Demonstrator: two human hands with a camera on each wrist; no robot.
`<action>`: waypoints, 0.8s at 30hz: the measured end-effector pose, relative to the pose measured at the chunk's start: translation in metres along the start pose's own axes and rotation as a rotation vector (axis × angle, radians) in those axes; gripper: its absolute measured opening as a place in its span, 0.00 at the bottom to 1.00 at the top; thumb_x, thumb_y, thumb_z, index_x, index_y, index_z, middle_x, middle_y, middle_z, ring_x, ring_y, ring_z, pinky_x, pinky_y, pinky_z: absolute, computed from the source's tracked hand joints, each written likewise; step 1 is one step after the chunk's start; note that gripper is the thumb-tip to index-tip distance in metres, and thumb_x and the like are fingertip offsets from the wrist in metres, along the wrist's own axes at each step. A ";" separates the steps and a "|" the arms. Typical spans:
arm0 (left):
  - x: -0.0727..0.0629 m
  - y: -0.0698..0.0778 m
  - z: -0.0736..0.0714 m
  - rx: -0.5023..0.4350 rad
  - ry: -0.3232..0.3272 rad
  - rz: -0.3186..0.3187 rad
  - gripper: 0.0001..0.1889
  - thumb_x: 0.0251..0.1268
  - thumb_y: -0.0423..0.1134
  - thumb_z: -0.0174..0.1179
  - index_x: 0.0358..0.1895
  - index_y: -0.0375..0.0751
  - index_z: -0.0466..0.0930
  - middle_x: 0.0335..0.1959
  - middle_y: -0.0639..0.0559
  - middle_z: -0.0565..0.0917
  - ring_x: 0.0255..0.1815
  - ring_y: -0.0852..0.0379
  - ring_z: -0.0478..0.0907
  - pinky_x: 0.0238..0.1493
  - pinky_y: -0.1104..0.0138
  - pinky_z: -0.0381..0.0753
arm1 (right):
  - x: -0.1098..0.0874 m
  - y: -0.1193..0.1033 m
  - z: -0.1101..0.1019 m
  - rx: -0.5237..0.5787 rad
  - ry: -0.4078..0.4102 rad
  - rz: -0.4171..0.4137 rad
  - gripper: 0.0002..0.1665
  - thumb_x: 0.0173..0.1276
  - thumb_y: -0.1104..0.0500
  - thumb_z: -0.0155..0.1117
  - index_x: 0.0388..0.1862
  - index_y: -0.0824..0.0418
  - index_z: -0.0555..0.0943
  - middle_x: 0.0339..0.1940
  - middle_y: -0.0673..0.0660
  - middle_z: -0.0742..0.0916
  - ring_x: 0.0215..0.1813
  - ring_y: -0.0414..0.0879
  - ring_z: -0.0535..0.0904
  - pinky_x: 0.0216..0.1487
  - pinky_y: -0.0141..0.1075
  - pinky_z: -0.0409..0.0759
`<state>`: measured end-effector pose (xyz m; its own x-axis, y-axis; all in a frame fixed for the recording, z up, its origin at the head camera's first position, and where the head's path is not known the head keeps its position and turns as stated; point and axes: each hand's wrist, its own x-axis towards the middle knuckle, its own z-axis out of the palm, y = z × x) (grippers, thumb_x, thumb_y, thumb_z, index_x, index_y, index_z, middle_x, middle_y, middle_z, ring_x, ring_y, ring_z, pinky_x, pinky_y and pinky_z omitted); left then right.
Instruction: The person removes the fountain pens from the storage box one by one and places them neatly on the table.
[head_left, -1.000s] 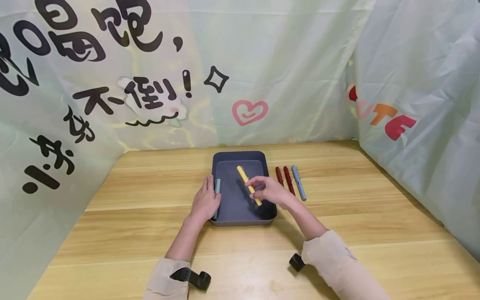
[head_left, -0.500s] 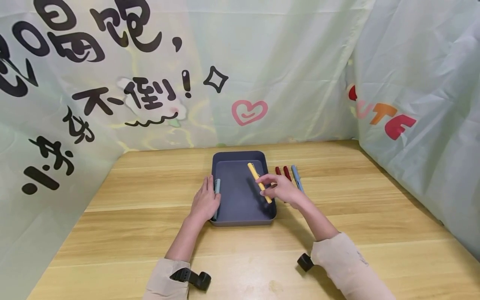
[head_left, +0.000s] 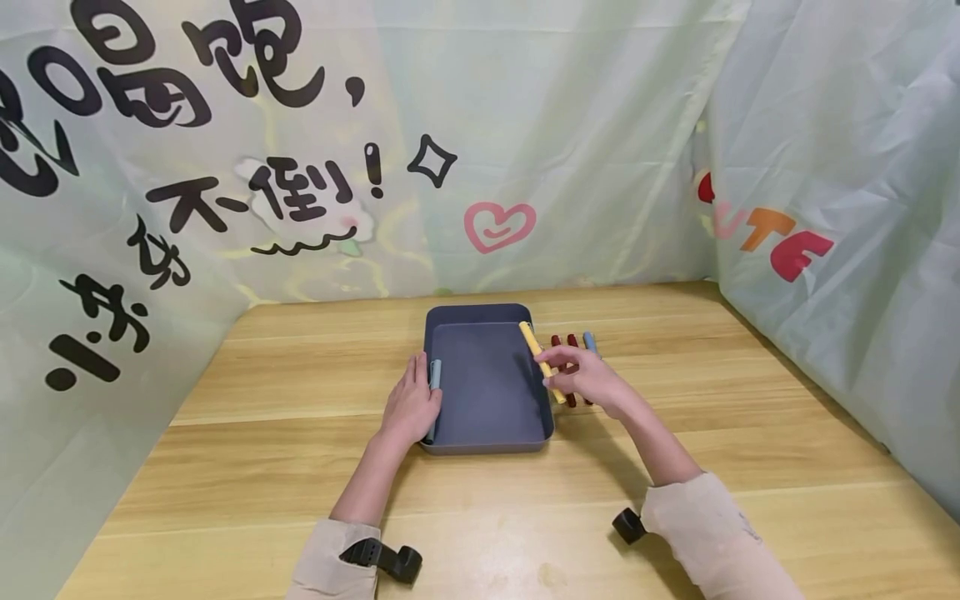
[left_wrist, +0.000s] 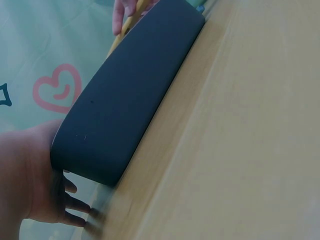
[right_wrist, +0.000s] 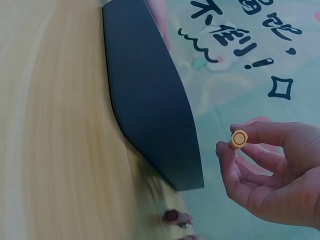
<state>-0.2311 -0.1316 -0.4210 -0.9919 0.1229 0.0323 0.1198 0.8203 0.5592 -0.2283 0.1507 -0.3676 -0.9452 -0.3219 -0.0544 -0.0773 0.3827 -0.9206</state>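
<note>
My right hand [head_left: 592, 383] pinches a yellow pen [head_left: 530, 340] between thumb and fingers, slanted over the right rim of a dark grey-blue tray [head_left: 487, 392]. Seen from the right wrist, the yellow pen [right_wrist: 239, 140] points its round end at the camera, held above the tray wall [right_wrist: 150, 85]. My left hand [head_left: 408, 408] rests at the tray's left wall. Its fingers [left_wrist: 77, 204] extend down outside the wall in the left wrist view; the thumb is hidden there. A grey-teal pen [head_left: 436, 375] lies inside the tray along that wall, partly covered by this hand.
On the wooden table [head_left: 300, 375], right of the tray, lie two dark red pens [head_left: 572, 340] and a blue pen [head_left: 589, 342], partly behind my right hand. A printed cloth [head_left: 600, 150] hangs around the back and sides of the table.
My right hand has carried the yellow pen rightward, from above the tray's middle to its right rim, now covering more of the loose pens. The left hand has stayed in place.
</note>
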 end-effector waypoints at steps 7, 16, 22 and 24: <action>0.000 0.000 0.000 0.004 0.002 0.005 0.34 0.68 0.40 0.43 0.72 0.33 0.39 0.71 0.34 0.45 0.68 0.37 0.49 0.64 0.49 0.50 | -0.005 0.006 -0.014 0.008 0.012 0.000 0.25 0.61 0.69 0.59 0.58 0.71 0.71 0.52 0.68 0.73 0.46 0.58 0.76 0.40 0.38 0.76; 0.001 -0.002 0.002 0.007 0.007 0.003 0.34 0.68 0.41 0.43 0.72 0.34 0.39 0.71 0.34 0.45 0.68 0.37 0.49 0.64 0.49 0.51 | -0.011 0.011 -0.031 -0.001 0.042 0.024 0.25 0.63 0.67 0.59 0.59 0.71 0.69 0.53 0.69 0.73 0.45 0.53 0.74 0.42 0.43 0.77; 0.001 -0.002 0.002 0.007 0.009 -0.001 0.34 0.68 0.41 0.43 0.72 0.34 0.40 0.71 0.34 0.45 0.68 0.37 0.50 0.65 0.49 0.50 | -0.015 0.014 -0.041 -0.004 0.050 0.042 0.27 0.64 0.64 0.59 0.62 0.70 0.67 0.57 0.69 0.71 0.50 0.55 0.73 0.44 0.46 0.74; 0.001 -0.001 0.002 0.008 0.007 -0.003 0.34 0.68 0.41 0.43 0.72 0.34 0.40 0.71 0.34 0.45 0.68 0.37 0.49 0.65 0.49 0.50 | -0.016 0.015 -0.043 -0.006 0.058 0.048 0.28 0.64 0.64 0.59 0.62 0.70 0.67 0.58 0.69 0.71 0.50 0.55 0.73 0.44 0.45 0.74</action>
<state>-0.2322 -0.1311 -0.4233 -0.9926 0.1162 0.0365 0.1169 0.8253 0.5525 -0.2280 0.1992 -0.3637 -0.9647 -0.2520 -0.0761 -0.0327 0.4014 -0.9153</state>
